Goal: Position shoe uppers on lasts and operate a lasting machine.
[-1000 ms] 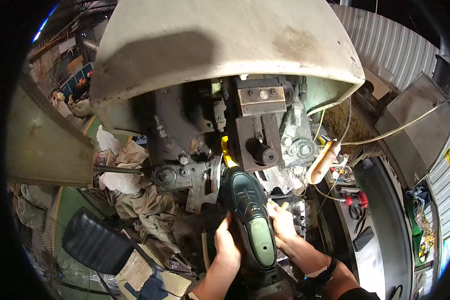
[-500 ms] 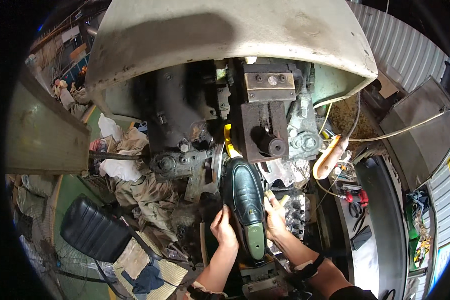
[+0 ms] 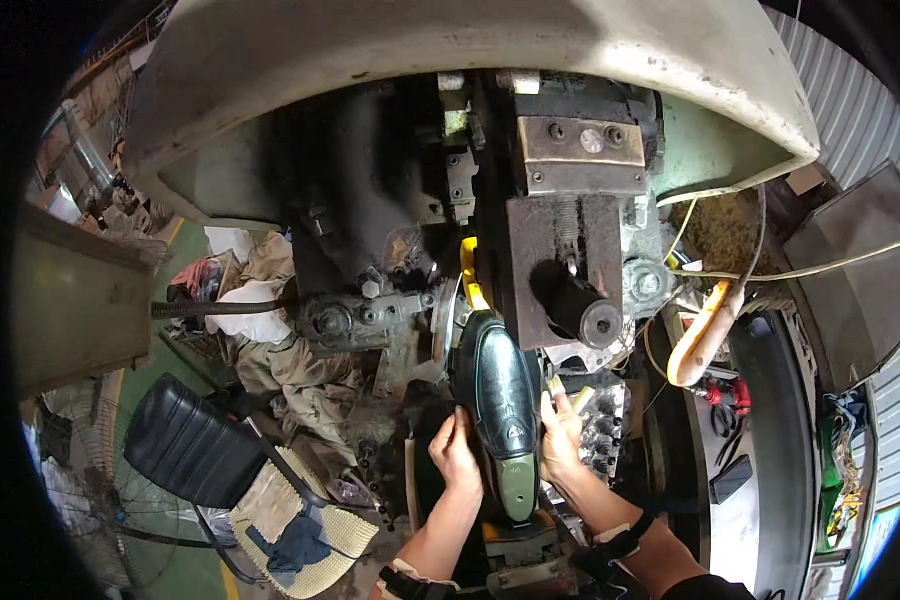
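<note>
A black leather shoe [image 3: 497, 385] sits on a green shoe last [image 3: 517, 487], toe pointing away from me. The toe reaches a yellow part [image 3: 472, 272] of the machine, beside a metal disc. My left hand [image 3: 457, 455] presses curled fingers against the shoe's left side. On the other side my right hand [image 3: 562, 435] grips it, thumb toward the leather. A pale yellowish piece [image 3: 580, 398] shows by the right fingertips; whether they touch it I cannot tell. The undersides of the shoe and most fingertips are hidden.
The machine's dark block [image 3: 565, 255] and round stub overhang the shoe's right side, under a pale hood [image 3: 420, 45]. A wooden-looking handle [image 3: 705, 335] hangs at right. A black chair [image 3: 195, 435] stands left, near crumpled cloth [image 3: 305, 375]. A red tool [image 3: 725, 392] lies right.
The view has shifted, with the machine appearing larger and the hood higher. Both hands keep their hold on the shoe, whose top now looks slightly tilted and shinier.
</note>
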